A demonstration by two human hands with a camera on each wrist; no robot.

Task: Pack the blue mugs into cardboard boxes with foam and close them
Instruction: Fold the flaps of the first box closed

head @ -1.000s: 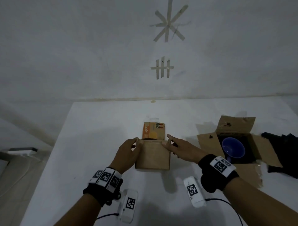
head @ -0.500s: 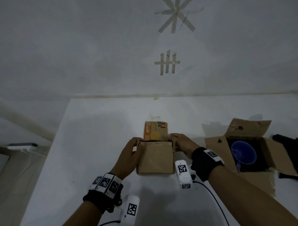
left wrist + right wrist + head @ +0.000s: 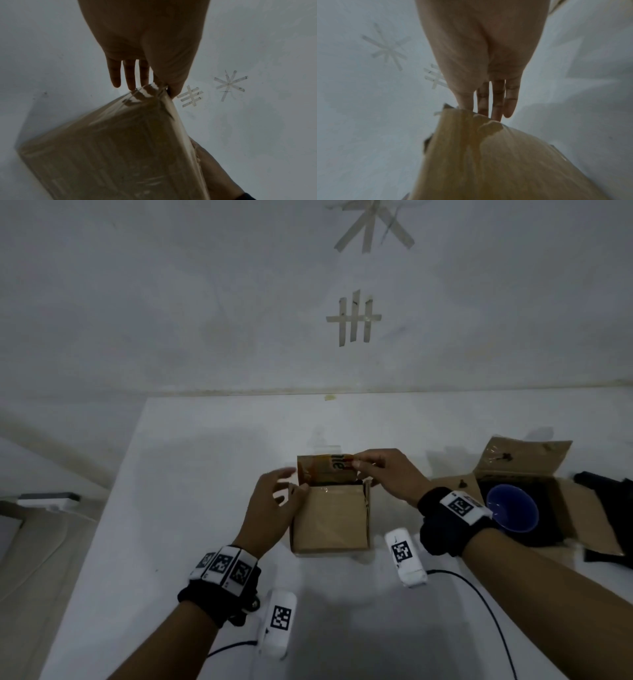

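A small cardboard box [image 3: 330, 522] stands mid-table with its near flap folded flat over the top. Its back flap [image 3: 325, 470], printed orange, stands tilted up. My right hand [image 3: 383, 477] pinches that flap's top right corner between thumb and fingers; the right wrist view shows the thumb in front of the cardboard [image 3: 488, 162] and the fingers behind. My left hand [image 3: 270, 501] is at the box's left side, fingers straight and spread, thumb touching the box's corner [image 3: 111, 148]. A blue mug [image 3: 512, 508] sits in black foam inside a second, open box [image 3: 496, 460] at the right.
Loose black foam pieces [image 3: 609, 498] lie at the far right edge. The white table [image 3: 171, 474] ends at a wall with tape marks [image 3: 354, 318]; its left edge drops off beside a low shelf [image 3: 48, 499]. A cable [image 3: 479, 601] trails from my right wrist.
My right hand left the box's right side and took the back flap's top edge. The left hand's fingers spread away from the left side, with only the thumb still touching.
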